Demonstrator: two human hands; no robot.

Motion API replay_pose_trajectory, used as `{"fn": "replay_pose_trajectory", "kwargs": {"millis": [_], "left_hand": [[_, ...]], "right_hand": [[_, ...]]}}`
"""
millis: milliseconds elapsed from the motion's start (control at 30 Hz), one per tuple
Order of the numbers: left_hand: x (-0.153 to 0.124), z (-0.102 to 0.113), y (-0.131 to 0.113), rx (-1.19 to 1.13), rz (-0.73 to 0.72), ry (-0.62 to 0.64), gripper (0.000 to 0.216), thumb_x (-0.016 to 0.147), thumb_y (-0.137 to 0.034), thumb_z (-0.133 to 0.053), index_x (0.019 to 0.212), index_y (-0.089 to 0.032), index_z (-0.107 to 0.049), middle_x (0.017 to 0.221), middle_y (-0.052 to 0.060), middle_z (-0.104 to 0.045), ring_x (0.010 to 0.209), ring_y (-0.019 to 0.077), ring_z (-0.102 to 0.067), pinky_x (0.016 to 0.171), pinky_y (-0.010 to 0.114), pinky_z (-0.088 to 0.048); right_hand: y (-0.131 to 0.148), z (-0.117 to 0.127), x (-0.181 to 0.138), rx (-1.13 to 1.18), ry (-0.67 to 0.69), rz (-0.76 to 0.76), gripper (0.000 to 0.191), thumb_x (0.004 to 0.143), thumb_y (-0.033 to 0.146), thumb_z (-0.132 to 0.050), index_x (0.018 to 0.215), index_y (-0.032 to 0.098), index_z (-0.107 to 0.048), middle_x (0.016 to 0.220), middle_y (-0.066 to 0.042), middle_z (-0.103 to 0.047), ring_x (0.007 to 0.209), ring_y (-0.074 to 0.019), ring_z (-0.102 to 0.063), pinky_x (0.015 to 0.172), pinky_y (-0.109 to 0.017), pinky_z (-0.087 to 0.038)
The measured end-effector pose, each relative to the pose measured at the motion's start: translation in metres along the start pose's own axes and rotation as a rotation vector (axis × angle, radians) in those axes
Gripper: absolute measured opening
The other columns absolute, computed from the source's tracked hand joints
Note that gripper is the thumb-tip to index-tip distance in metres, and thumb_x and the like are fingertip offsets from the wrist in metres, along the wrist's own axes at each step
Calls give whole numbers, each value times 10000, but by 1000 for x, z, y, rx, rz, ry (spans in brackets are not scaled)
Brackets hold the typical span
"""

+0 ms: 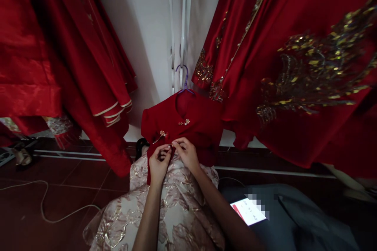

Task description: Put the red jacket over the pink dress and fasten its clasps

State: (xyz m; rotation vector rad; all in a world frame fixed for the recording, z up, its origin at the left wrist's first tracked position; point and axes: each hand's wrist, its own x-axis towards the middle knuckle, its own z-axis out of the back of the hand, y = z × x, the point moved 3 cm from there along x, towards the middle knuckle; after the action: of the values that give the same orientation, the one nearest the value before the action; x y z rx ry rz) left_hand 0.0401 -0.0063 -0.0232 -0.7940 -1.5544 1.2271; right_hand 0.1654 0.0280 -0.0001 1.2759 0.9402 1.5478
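A small red dress on a purple hanger hangs low in front of me, with two gold knot buttons on its front. My left hand and my right hand meet at the dress's front opening, just below the lower gold button. Both hands pinch the red fabric edge, fingers curled together. A pale gold brocade skirt spreads below my forearms.
Long red gowns hang at the left, and a gold-embroidered one hangs at the right. A white wall with a vertical rail stands behind. A white cable runs over the dark red tile floor. A lit phone screen lies on grey cloth.
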Motion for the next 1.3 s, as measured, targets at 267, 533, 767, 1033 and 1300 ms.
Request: {"fn": "replay_pose_trajectory", "kwargs": {"millis": [267, 533, 767, 1033, 1300], "left_hand": [[2, 2, 5, -7, 7, -18, 340, 686, -361, -678, 938, -137, -635, 856, 70, -672, 682, 118, -608, 608, 218, -488], [7, 3, 10, -25, 42, -44, 271, 649, -295, -681, 861, -127, -655, 827, 75, -695, 710, 148, -645, 675, 267, -525], [12, 5, 7, 49, 26, 7, 204, 638, -262, -677, 792, -129, -663, 776, 59, -694, 684, 143, -644, 671, 258, -523], [15, 8, 9, 122, 2, 21, 186, 640, -265, -666, 775, -139, -679, 743, 48, -695, 649, 140, -630, 653, 252, -509], [19, 4, 7, 111, 20, 76, 165, 631, -250, -660, 744, -130, -658, 715, 43, -675, 625, 121, -598, 629, 232, -486]], "right_hand": [[2, -4, -8, -102, -79, 115, 258, 816, 425, -535, 868, 187, -620, 856, -64, -634, 700, -142, -612, 515, -211, -489], [-6, -6, -9, -78, -80, 122, 256, 811, 391, -555, 947, 198, -652, 909, -68, -627, 742, -142, -629, 596, -232, -543], [-6, -4, -6, -47, -16, 103, 247, 798, 324, -567, 993, 199, -652, 951, -70, -619, 751, -141, -636, 609, -242, -559], [-5, -4, -5, -180, -41, 143, 213, 805, 271, -550, 970, 200, -665, 886, -54, -617, 660, -118, -585, 558, -208, -482], [-6, -2, -2, -161, 21, 142, 251, 786, 210, -541, 1024, 197, -620, 925, -46, -594, 622, -87, -540, 547, -197, -452]]}}
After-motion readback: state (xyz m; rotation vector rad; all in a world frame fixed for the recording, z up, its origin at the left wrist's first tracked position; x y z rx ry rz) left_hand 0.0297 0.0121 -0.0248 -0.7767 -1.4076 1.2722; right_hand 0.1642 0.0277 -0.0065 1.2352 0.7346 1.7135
